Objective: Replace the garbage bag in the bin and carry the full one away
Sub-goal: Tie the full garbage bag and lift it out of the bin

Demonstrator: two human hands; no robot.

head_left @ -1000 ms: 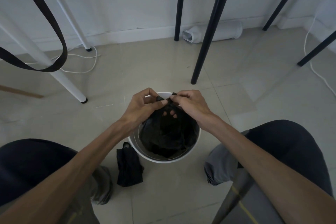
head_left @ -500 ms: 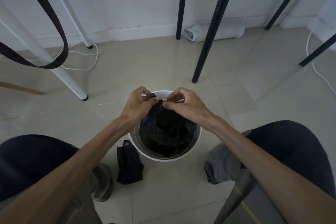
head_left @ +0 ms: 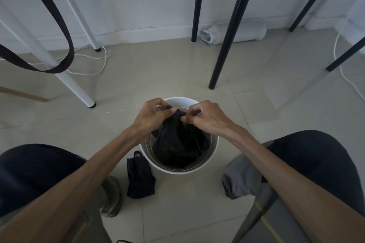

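Black garbage bag (head_left: 177, 140) sat inside the white round bin (head_left: 214, 150) on the tiled floor (head_left: 177, 77), its gathered top raised above the far rim. Left hand (head_left: 152, 116) and right hand (head_left: 205, 117) both pinched that bunched neck, fingers curled on the film. Thin, soft, crinkled plastic; judged light but slippery, best held at the gathered neck. A folded black bag (head_left: 140, 179) lay just left of the bin's near side.
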